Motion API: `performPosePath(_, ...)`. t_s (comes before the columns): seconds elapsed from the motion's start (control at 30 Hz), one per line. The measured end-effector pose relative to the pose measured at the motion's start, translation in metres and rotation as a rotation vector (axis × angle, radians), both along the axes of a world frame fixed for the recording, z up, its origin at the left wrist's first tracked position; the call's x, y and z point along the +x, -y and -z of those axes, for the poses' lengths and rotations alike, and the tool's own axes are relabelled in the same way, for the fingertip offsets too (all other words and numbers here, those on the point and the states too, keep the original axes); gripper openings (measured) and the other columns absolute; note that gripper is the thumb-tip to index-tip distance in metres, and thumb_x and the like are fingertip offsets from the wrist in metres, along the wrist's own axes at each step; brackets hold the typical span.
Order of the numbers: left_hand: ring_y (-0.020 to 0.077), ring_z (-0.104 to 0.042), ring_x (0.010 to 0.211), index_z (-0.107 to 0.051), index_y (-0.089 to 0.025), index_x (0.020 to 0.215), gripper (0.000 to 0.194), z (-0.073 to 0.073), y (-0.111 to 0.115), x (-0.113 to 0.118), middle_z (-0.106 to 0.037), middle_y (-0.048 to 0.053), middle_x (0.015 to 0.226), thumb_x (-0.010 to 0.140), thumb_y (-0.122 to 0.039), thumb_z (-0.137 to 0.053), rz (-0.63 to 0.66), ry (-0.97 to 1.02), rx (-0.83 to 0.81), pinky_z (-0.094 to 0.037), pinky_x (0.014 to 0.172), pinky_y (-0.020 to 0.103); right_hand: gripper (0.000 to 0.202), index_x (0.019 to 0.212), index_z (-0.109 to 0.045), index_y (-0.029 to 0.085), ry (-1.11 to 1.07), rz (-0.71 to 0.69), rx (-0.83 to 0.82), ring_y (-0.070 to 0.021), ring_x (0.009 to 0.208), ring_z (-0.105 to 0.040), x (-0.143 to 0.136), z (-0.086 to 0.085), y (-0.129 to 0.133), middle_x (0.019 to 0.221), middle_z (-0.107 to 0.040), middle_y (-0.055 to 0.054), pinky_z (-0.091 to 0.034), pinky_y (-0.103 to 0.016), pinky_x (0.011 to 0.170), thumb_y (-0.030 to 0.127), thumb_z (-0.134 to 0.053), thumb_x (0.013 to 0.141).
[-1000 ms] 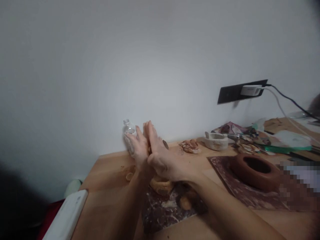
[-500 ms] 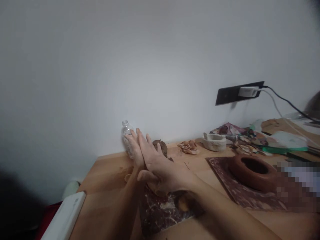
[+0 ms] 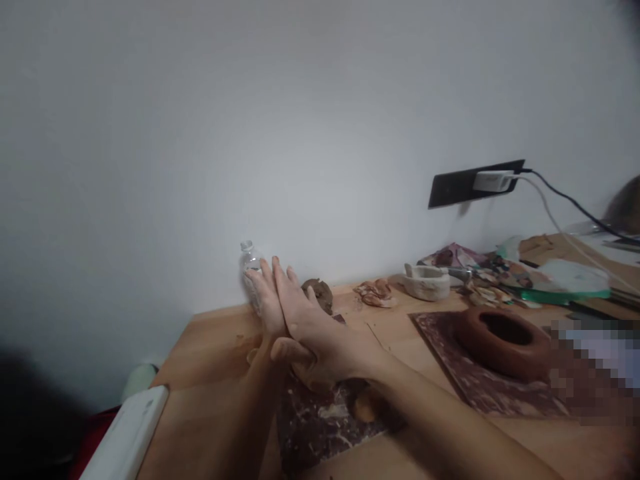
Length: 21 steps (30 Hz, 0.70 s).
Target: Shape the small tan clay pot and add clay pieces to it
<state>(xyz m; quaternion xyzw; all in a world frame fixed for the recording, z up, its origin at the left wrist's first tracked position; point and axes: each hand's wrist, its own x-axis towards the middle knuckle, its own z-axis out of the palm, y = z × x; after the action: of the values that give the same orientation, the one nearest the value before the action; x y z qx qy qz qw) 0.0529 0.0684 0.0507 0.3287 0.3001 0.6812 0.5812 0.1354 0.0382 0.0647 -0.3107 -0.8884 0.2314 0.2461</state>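
Above the wooden table, the left hand (image 3: 269,300) and the right hand (image 3: 315,330) are pressed together palm to palm, fingers stretched out; whether anything lies between them cannot be told. Just beyond the right hand's fingers sits a brown lump of clay (image 3: 320,297). A clear bottle (image 3: 249,256) stands behind the left hand, against the wall, its lower part hidden and its contents unclear. Beneath the hands and forearms lies a dark marbled board (image 3: 320,430), with a small yellowish piece (image 3: 367,407) on it.

To the right, a reddish-brown clay pot (image 3: 505,343) rests on a second board (image 3: 435,327); its wide mouth is dark, so the inside does not show. Behind it, near the wall, is a whitish bowl (image 3: 427,287), open at the top, its bottom out of sight. Crumpled brown scraps (image 3: 376,293) lie between that bowl and the clay lump.
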Motion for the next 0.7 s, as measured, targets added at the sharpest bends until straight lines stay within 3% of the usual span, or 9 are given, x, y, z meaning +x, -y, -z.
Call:
performPosePath(0.13,0.0198,-0.010,0.146,-0.021,-0.042,0.146,0.066,0.003,0.000,0.011,-0.015,-0.011,0.159,0.086,-0.068,-0.022,-0.017,0.113,0.030,-0.018,0.115,0.049,0.098,0.149,0.013,0.006,-0.027,0.063,0.009,-0.0388,0.140,0.019,0.004,0.006,-0.013,0.155,0.016,-0.021,-0.005,-0.070,0.109,0.028,-0.057,0.084)
performPosePath(0.27,0.0171,-0.023,0.144,-0.028,-0.032,0.146,0.066,0.008,0.002,0.025,-0.029,-0.001,0.156,0.089,-0.066,-0.023,0.083,0.238,0.060,-0.017,0.117,0.044,0.089,0.150,0.012,0.007,-0.168,0.042,-0.086,-0.0365,0.141,0.016,0.019,0.012,-0.031,0.156,0.015,-0.021,-0.004,-0.066,0.112,0.057,-0.034,0.092)
performPosePath(0.4,0.0180,-0.038,0.137,-0.047,-0.023,0.135,0.059,0.004,0.005,0.027,-0.050,0.007,0.143,0.093,-0.058,-0.025,0.155,0.343,-0.038,-0.025,0.116,0.037,0.100,0.150,0.011,0.009,-0.298,0.030,-0.143,-0.0339,0.143,0.009,0.028,0.013,-0.042,0.157,0.007,-0.020,-0.004,-0.060,0.114,0.078,-0.014,0.083)
performPosePath(0.57,0.0210,-0.046,0.131,-0.046,-0.015,0.134,0.055,-0.001,0.004,0.019,-0.058,0.014,0.132,0.095,-0.049,-0.028,0.115,0.507,-0.189,-0.044,0.103,0.033,0.091,0.152,-0.010,0.010,-0.439,0.139,-0.236,-0.0294,0.145,-0.013,0.031,0.006,-0.040,0.157,-0.018,-0.016,-0.018,-0.056,0.115,0.071,0.003,0.086)
performPosePath(0.63,0.0221,-0.049,0.128,-0.047,-0.016,0.131,0.053,-0.003,0.003,0.012,-0.059,0.013,0.131,0.094,-0.050,-0.031,0.109,0.526,-0.167,-0.047,0.100,0.034,0.085,0.151,-0.019,0.012,-0.434,0.099,-0.203,-0.0274,0.144,-0.016,0.033,0.002,-0.036,0.155,-0.024,-0.013,-0.017,-0.053,0.116,0.067,0.000,0.089)
performPosePath(0.7,0.0246,-0.053,0.124,-0.052,-0.018,0.126,0.051,-0.005,0.002,0.006,-0.059,0.013,0.130,0.093,-0.052,-0.032,0.117,0.516,-0.160,-0.048,0.098,0.039,0.078,0.149,-0.025,0.016,-0.318,0.007,-0.128,-0.0261,0.145,-0.010,0.035,-0.002,-0.031,0.156,-0.024,-0.010,-0.010,-0.053,0.117,0.065,-0.007,0.092)
